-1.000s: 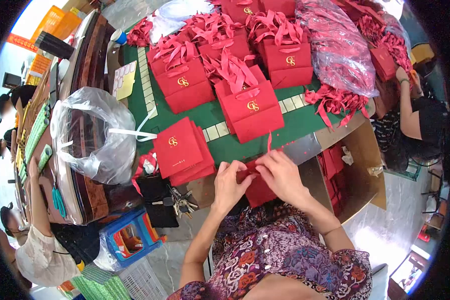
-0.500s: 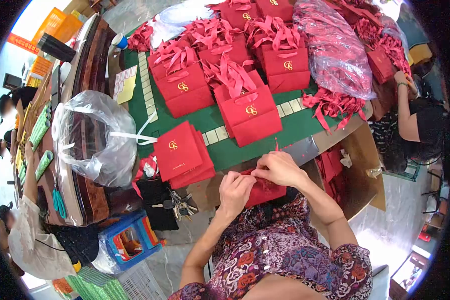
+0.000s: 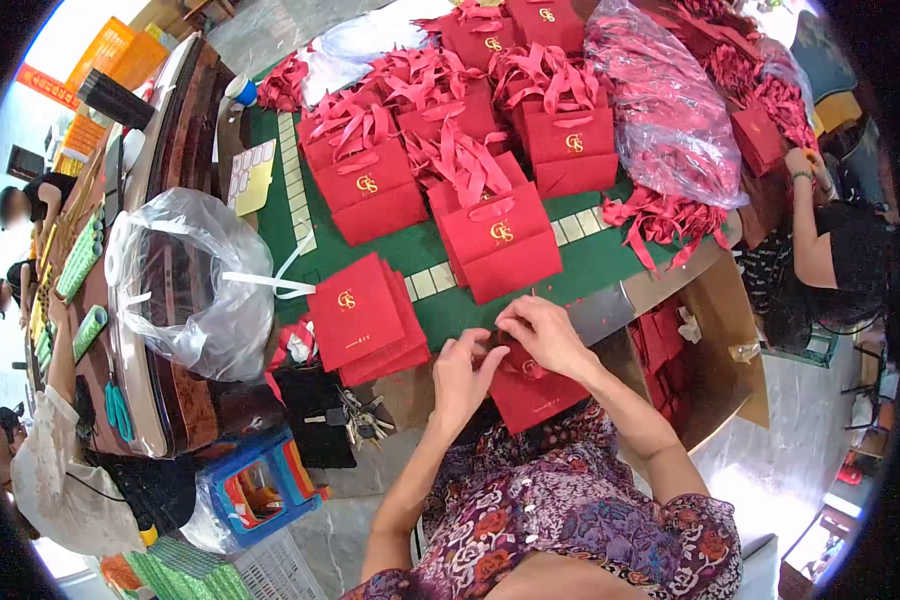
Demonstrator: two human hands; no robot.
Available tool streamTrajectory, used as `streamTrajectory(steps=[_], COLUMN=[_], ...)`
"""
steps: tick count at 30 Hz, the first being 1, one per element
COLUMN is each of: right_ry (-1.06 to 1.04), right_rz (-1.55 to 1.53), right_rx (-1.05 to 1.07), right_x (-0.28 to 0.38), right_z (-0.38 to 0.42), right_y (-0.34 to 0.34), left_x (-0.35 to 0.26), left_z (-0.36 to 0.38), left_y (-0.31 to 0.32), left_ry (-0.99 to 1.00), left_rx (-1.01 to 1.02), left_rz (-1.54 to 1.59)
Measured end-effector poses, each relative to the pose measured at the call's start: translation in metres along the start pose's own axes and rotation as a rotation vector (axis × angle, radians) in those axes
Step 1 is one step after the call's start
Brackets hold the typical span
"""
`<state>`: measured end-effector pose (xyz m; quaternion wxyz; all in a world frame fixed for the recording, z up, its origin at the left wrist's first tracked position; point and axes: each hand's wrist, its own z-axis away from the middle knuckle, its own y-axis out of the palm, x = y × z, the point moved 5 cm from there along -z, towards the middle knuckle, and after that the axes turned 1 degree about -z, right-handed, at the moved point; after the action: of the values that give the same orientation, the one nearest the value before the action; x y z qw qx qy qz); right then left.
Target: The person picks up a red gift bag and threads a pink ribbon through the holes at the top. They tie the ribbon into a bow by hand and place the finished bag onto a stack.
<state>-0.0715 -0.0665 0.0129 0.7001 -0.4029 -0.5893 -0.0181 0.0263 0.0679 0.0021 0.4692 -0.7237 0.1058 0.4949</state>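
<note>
bags: finished red bags (image 3: 500, 240) upper centre
flat stack (image 3: 362, 315): centre-left
plastic bag (image 3: 185, 280): left
keys (image 3: 365, 420): lower centre

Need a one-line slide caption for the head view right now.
Both hands, left hand and right hand, grip a red gift bag at the green table edge beside stacked flat bags.

a small red paper gift bag (image 3: 530, 392) with a gold logo lay tilted just below the frame's centre, at the green table's near edge, its top pinched by fingers.
</note>
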Motion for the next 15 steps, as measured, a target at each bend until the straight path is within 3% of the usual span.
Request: streamTrajectory(steps=[2,4,7,9,14,15], right_ry=[-0.141,-0.014,0.101,0.207,0.013,0.018], right_rz=[-0.1,0.04,0.172,0.395,0.354,0.208], right_rx=[-0.128,-0.273,-0.245,-0.052,-0.159,-0.141], right_x=[0.003,0.006,-0.008,-0.014,-0.023,-0.022], right_z=[-0.003,-0.007,-0.006,-0.003,-0.003,-0.002], right_y=[-0.009,-0.035,-0.046,-0.04,-0.022,-0.022], left_x=[-0.002,-0.008,-0.01,-0.006,0.001,0.002], left_z=[-0.006,-0.011,-0.019,-0.022,-0.022,-0.022], left_y=[0.003,0.007,0.011,0.018,0.022,0.02], left_ry=[0.039,0.063,0.086,0.076,0.044,-0.073], left_rx=[0.001,-0.011,-0.021,-0.021,-0.032,-0.03], left_rz=[-0.116,-0.248,-0.311,-0.294,-0.209,-0.025])
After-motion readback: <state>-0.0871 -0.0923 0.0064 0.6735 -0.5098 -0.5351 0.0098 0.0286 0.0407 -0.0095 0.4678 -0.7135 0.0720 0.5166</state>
